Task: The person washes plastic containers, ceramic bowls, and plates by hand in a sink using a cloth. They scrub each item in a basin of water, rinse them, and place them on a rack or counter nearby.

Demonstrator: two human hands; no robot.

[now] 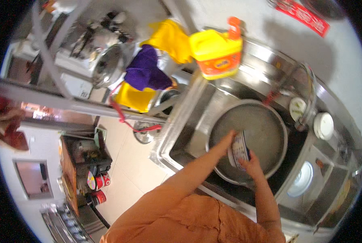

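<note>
Both of my hands are on a white bowl with blue markings, tilted on its side over a large round metal basin. Greyish water fills much of the basin. My left hand grips the bowl's upper left side, its fingers partly hidden behind the bowl. At the lower right rim, my right hand has its thumb and fingers around the edge. The basin stands inside a stainless steel sink compartment.
A yellow detergent jug stands at the sink's back left corner, beside purple and yellow cloths. A faucet rises behind the basin, near stacked white dishes. In the right compartment lies a pale dish.
</note>
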